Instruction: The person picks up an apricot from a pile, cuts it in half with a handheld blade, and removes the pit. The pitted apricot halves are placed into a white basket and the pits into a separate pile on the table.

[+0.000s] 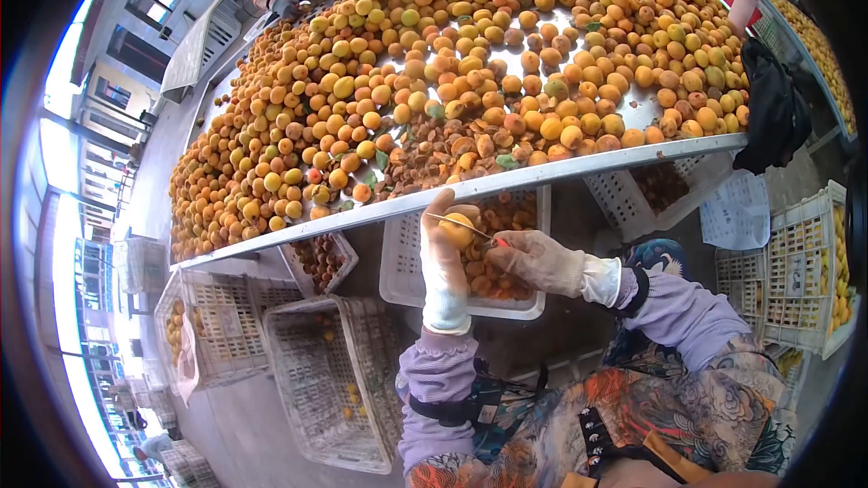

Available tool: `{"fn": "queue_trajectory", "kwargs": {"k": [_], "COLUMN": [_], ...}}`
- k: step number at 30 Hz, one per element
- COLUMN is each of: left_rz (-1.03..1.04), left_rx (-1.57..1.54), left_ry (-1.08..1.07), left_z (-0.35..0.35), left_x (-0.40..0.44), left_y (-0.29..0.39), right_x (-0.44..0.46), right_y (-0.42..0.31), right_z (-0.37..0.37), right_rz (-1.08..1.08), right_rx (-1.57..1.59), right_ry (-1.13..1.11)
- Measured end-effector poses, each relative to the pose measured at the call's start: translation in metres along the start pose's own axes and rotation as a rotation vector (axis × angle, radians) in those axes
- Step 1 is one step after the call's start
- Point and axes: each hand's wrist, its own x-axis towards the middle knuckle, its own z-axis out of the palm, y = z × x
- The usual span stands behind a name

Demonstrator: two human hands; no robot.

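Observation:
My left hand, in a pale glove, is closed around a yellow-orange apricot just below the table's metal edge. Gloved too, my right hand grips a small knife by its red handle. The thin blade reaches left across the apricot; whether it has cut in, I cannot tell. Under both hands stands a white plastic crate with orange-brown apricot pieces inside.
A metal-edged table bears heaped apricots and a pile of brown scraps. White crates stand on the floor at left, others at right. A black cloth hangs off the corner. Another person's gloved hand is across the table.

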Motion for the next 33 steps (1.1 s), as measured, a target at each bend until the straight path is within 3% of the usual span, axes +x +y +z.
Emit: {"fn": "queue_trajectory", "kwargs": {"k": [5,7,11,13,15,17,18,20,21,23,24,26,27,29,30,33], "left_rz": [-0.037,-0.184,-0.288,-0.297,-0.129,-0.120,-0.167,-0.293,-0.448,-0.463,-0.457,-0.524,-0.510,-0.270,-0.147,-0.223], "left_rx": [0.012,-0.275,-0.442,-0.414,0.002,0.074,-0.096,-0.350,-0.419,-0.514,-0.519,-0.558,-0.559,-0.079,0.004,-0.181], "left_ry": [-0.058,-0.023,-0.036,-0.037,-0.041,-0.049,-0.031,0.024,0.062,0.045,0.045,0.018,0.023,-0.055,-0.042,-0.024], "left_z": [0.002,0.007,0.011,0.005,0.000,0.001,0.001,0.007,0.009,0.008,0.009,0.009,0.005,-0.002,-0.001,-0.002], "left_x": [-0.003,-0.004,0.000,0.001,0.001,0.000,-0.001,-0.005,-0.008,-0.006,-0.007,-0.005,-0.004,-0.003,-0.002,-0.002], "left_y": [-0.005,-0.016,-0.018,-0.022,-0.021,-0.017,-0.020,-0.017,-0.013,-0.022,-0.022,-0.014,-0.013,-0.010,-0.010,-0.016], "right_x": [0.006,0.004,0.008,0.009,0.011,0.009,0.010,0.010,0.008,0.009,0.011,0.012,0.011,0.014,0.014,0.009], "right_y": [0.010,0.025,0.028,0.023,0.016,0.013,0.017,0.033,0.038,0.039,0.047,0.038,0.033,0.019,0.014,0.011], "right_z": [-0.002,0.004,0.005,0.003,-0.001,-0.003,0.001,0.013,0.015,0.009,0.009,0.007,0.005,0.000,0.001,0.009], "right_rz": [-0.038,-0.030,-0.097,-0.071,-0.053,0.041,0.044,-0.174,-0.156,-0.062,-0.156,-0.090,-0.012,-0.050,-0.008,0.050], "right_rx": [-0.108,0.120,0.068,0.116,0.157,0.045,0.054,0.025,0.037,-0.076,-0.057,0.041,0.147,0.129,0.075,0.069], "right_ry": [-0.033,-0.058,-0.006,-0.009,-0.012,-0.067,-0.066,0.101,0.113,0.114,0.155,0.109,0.069,-0.016,-0.005,0.042]}}
